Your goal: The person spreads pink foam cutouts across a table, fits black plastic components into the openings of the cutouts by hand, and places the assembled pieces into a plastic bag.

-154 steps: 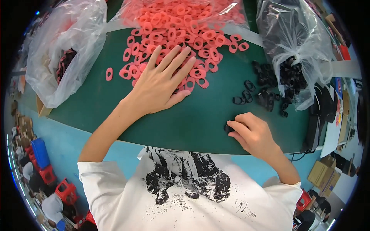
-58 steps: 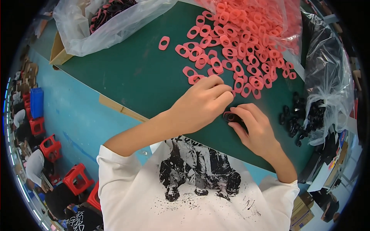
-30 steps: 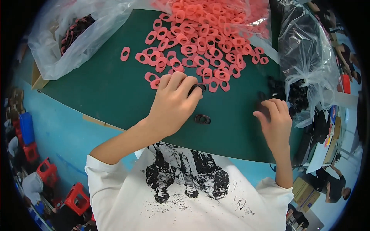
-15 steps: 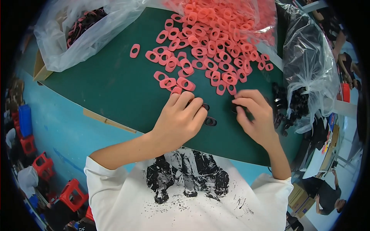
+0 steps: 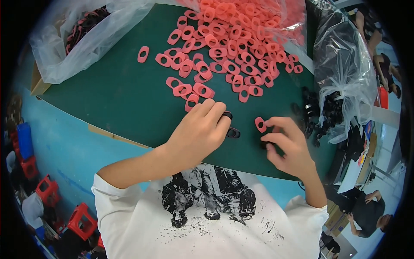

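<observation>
My left hand (image 5: pixel 198 129) is curled closed over the green table, its fingertips around a dark oval piece (image 5: pixel 227 115) that is mostly hidden. Just beside those fingers lies a black oval piece with a hole (image 5: pixel 233 133). To the right, my right hand (image 5: pixel 288 144) pinches the edge of a pink flat ring piece (image 5: pixel 260 124). A dark object shows under that hand's lower fingers, too blurred to make out. Near my left fingertips, one pink ring piece (image 5: pixel 191 102) lies at the near edge of the heap of pink ring pieces (image 5: pixel 233 47).
An open clear plastic bag (image 5: pixel 56 64) of dark and pink pieces stands at the far left. On the right are a tied clear bag (image 5: pixel 345 64) and loose black parts (image 5: pixel 311 108). The green table's (image 5: pixel 112 90) near edge curves before me. People and red stools (image 5: pixel 82 220) surround it.
My right hand has drawn back from the heap's near edge toward me, now with a pink ring piece in its fingers. My left hand stays nearly in place. The whole view has shifted slightly.
</observation>
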{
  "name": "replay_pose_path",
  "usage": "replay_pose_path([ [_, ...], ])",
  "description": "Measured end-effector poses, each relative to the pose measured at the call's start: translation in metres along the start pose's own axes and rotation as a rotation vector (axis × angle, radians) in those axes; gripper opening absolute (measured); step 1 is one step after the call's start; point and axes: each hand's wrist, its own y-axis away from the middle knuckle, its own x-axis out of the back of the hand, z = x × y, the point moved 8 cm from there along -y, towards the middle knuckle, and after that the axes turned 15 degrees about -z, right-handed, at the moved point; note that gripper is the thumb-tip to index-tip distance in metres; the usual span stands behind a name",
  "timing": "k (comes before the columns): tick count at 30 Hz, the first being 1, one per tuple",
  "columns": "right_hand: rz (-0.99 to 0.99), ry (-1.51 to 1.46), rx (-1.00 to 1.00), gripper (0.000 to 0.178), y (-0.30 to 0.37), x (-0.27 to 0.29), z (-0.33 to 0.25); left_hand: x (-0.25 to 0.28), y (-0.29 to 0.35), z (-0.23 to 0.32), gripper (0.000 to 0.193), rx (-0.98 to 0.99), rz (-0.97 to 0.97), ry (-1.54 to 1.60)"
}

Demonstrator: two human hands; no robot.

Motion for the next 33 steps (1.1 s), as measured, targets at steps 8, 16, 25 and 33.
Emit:
replay_pose_path([
  [8, 0.25, -0.282, -0.318, 0.01, 0.0, -0.014, 0.038, -0.004, -0.003, 0.002, 0.025, 0.025, 0.016, 0.013],
  [16, 0.231, -0.383, -0.486, 0.005, 0.005, -0.022, 0.048, -0.001, -0.003, 0.002, 0.044, 0.046, 0.089, -0.049],
  [25, 0.196, -0.342, -0.477, 0.013, 0.003, -0.024, 0.05, 0.003, -0.014, -0.003, 0.033, 0.039, -0.044, 0.071],
  [33, 0.224, -0.278, -0.415, 0.017, 0.007, -0.02, 0.049, 0.022, -0.084, 0.03, 0.03, -0.25, -0.051, 0.121],
])
